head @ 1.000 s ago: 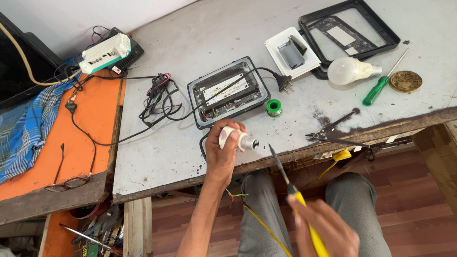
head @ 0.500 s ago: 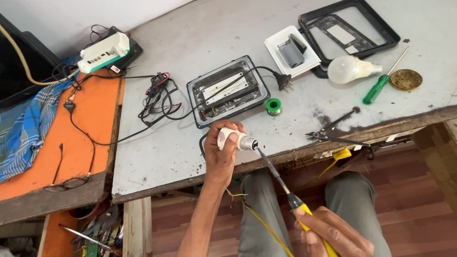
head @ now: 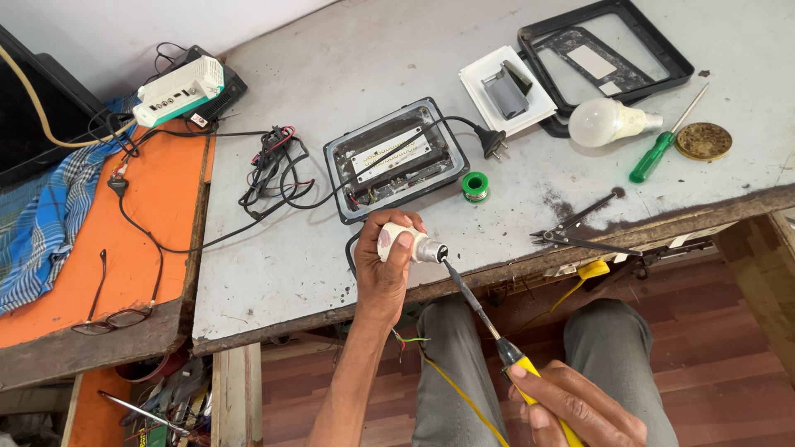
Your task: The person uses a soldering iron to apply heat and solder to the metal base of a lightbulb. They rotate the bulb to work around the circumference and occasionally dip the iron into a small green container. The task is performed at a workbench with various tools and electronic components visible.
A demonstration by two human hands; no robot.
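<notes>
My left hand (head: 383,269) grips a small white bulb base (head: 411,244) with a metal screw cap, held just above the front edge of the grey worktable (head: 348,91). My right hand (head: 575,406), low over my lap, holds a soldering iron (head: 484,313) by its yellow handle. The iron's dark tip touches the metal end of the bulb base. Thin yellow and green wires (head: 451,389) trail down from under my left wrist.
On the table lie an open grey floodlight housing (head: 396,159) with a black cord and plug, a green solder spool (head: 475,185), pliers (head: 580,232), a white bulb (head: 609,122), a green screwdriver (head: 654,153), a round brass tin (head: 703,141) and a black frame (head: 604,50). Eyeglasses (head: 116,314) rest on the orange side board.
My right hand has swung the soldering iron up and leftwards until its tip meets the bulb base's metal end. My left hand has stayed nearly still.
</notes>
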